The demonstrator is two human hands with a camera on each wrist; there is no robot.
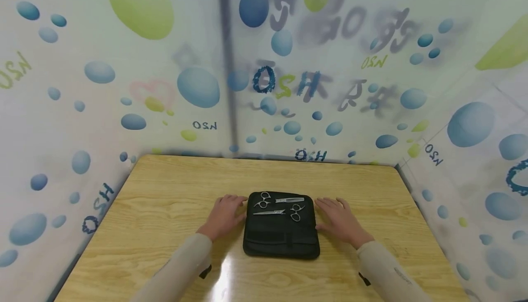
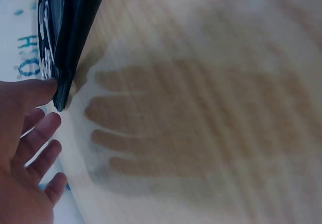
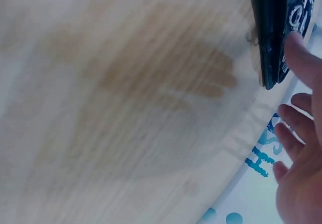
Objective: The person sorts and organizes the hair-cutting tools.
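Observation:
A black zip-style case (image 1: 266, 226) lies flat on the wooden table. Two silver pairs of hairdressing scissors rest across its upper half, pointing opposite ways: thinning scissors (image 1: 290, 200) above, plain-bladed scissors (image 1: 268, 212) below. Part of each pair's middle is hidden. My left hand (image 1: 224, 216) is at the case's left edge, fingers loosely spread; in the left wrist view the thumb (image 2: 37, 90) meets the corner of the case. On the opposite side my right hand (image 1: 339, 219) mirrors it, its thumb (image 3: 302, 58) against the case edge in the right wrist view.
The light wooden table (image 1: 177, 187) runs back to a wall (image 1: 354, 109) printed with blue and green spots and lettering. Similar printed panels stand at the left and right. Bright glare shows on the tabletop near the left sleeve (image 1: 181, 265).

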